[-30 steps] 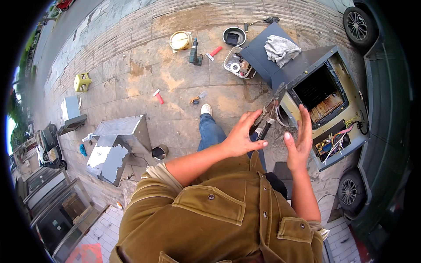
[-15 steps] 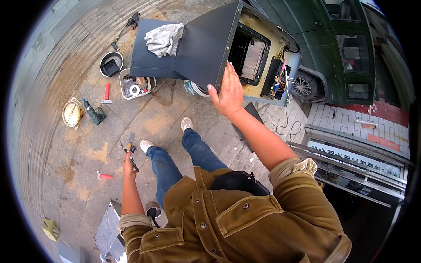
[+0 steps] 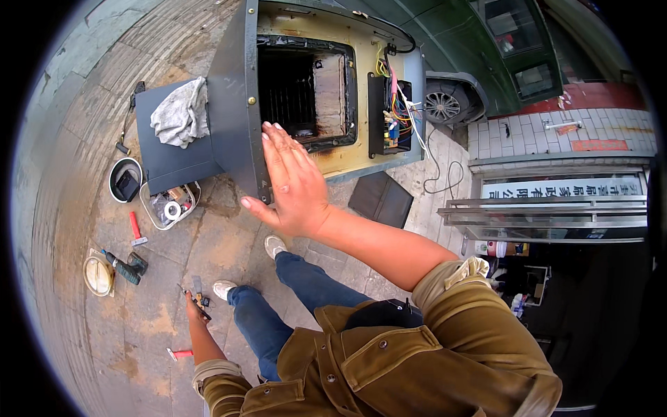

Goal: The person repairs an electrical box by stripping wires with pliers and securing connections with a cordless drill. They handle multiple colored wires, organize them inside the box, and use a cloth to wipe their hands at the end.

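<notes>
My right hand (image 3: 295,184) lies flat with its fingers stretched out on the edge of the dark grey hood (image 3: 235,90) of a large metal appliance. Beside the fingertips gapes its square opening (image 3: 288,83), with dark fins and a grimy pale block inside. Coloured wires (image 3: 397,115) spill from a box on the cream-coloured face. Low on the left, my left hand (image 3: 192,309) is closed around a thin, dark-handled tool (image 3: 201,314), whose kind is too small to make out. A grey crumpled cloth (image 3: 179,115) rests on the appliance's flat dark panel (image 3: 167,163).
On the paving stand a white tub of parts (image 3: 158,217) and a round bowl (image 3: 126,167). Nearby lie a cordless drill (image 3: 130,268) and two red-handled tools, one a hammer-like tool (image 3: 135,228). A black panel (image 3: 382,199) and a loose cable (image 3: 450,182) lie right, near a parked vehicle (image 3: 451,104).
My view has turned toward the right, so the appliance appears farther left and its opening shows more fully. My right hand stays on the hood's edge; the left still holds the tool.
</notes>
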A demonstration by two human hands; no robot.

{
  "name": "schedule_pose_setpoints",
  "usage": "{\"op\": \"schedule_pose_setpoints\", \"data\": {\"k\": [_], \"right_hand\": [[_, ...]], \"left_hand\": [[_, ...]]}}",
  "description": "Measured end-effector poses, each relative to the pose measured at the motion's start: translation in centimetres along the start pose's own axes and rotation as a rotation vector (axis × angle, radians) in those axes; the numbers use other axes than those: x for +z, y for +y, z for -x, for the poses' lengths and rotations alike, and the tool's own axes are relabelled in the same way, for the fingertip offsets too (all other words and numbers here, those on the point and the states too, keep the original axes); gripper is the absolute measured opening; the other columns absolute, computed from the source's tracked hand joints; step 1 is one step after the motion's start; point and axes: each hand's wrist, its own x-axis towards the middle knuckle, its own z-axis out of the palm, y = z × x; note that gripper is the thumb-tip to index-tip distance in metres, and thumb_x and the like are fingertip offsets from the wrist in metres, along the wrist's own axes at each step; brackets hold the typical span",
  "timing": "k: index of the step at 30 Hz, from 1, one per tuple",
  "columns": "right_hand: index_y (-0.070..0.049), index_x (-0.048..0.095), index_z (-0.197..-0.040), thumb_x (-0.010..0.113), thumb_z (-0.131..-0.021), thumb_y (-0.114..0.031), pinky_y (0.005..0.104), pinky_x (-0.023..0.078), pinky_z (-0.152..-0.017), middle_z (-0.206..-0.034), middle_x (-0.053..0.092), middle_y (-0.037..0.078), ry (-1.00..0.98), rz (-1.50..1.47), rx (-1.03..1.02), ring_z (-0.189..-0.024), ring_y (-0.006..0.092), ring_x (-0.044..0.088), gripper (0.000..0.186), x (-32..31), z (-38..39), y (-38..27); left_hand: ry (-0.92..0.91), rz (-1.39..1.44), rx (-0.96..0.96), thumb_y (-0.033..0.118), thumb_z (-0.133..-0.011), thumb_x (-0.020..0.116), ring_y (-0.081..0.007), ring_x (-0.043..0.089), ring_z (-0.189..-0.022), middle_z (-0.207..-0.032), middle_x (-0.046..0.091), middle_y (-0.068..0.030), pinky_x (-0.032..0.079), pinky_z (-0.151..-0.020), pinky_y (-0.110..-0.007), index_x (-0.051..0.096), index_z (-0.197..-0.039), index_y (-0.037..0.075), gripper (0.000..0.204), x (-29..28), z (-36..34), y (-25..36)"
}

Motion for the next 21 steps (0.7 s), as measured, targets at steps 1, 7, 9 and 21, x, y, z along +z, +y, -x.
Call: {"op": "schedule_pose_setpoints", "data": {"k": [1, 7, 9, 21], "right_hand": [[0.016, 0.033, -0.135, 0.063, -0.080, -0.043, 0.0503, 0.028, -0.110, -0.142, 0.032, 0.033, 0.015, -0.025, 0.002, -0.136, 0.0449, 0.030, 0.086, -0.1, 0.4, 0.3], [0.015, 0.036, -0.133, 0.068, -0.074, -0.036, 0.0548, 0.026, -0.110, -0.142, 0.031, 0.034, 0.087, -0.288, -0.149, -0.137, 0.0475, 0.027, 0.085, 0.3, 0.8, 1.6], [0.014, 0.040, -0.131, 0.070, -0.073, -0.033, 0.0563, 0.026, -0.109, -0.142, 0.032, 0.034, 0.152, -0.392, -0.184, -0.137, 0.0477, 0.027, 0.081, 0.5, 2.1, 2.8], [0.003, 0.049, -0.126, 0.072, -0.070, -0.009, 0.0455, 0.042, -0.103, -0.135, 0.047, 0.024, 0.349, -1.067, -0.045, -0.127, 0.0404, 0.046, 0.062, -6.5, 13.0, 8.6]], "left_hand": [[0.007, -0.016, 0.007, 0.078, -0.069, 0.055, -0.0394, 0.039, -0.127, -0.140, 0.043, -0.0180, 0.027, -0.094, -0.064, 0.038, -0.140, 0.007, 0.102, 1.4, 0.1, 0.9], [-0.252, 0.260, 0.237, 0.066, -0.086, 0.046, -0.0343, 0.047, -0.124, -0.138, 0.048, -0.0146, 0.037, -0.098, -0.052, 0.041, -0.140, 0.008, 0.080, 3.0, -7.4, 1.0], [-0.284, 0.288, 0.326, 0.051, -0.096, 0.043, -0.0275, 0.049, -0.123, -0.134, 0.052, -0.0112, 0.042, -0.096, -0.045, 0.045, -0.135, 0.006, 0.059, 5.6, -4.6, 2.3], [0.158, -0.220, 0.486, 0.051, -0.094, 0.047, -0.0304, 0.050, -0.121, -0.132, 0.052, -0.0132, 0.041, -0.098, -0.047, 0.042, -0.137, 0.004, 0.064, 7.8, 17.7, -0.4]]}}
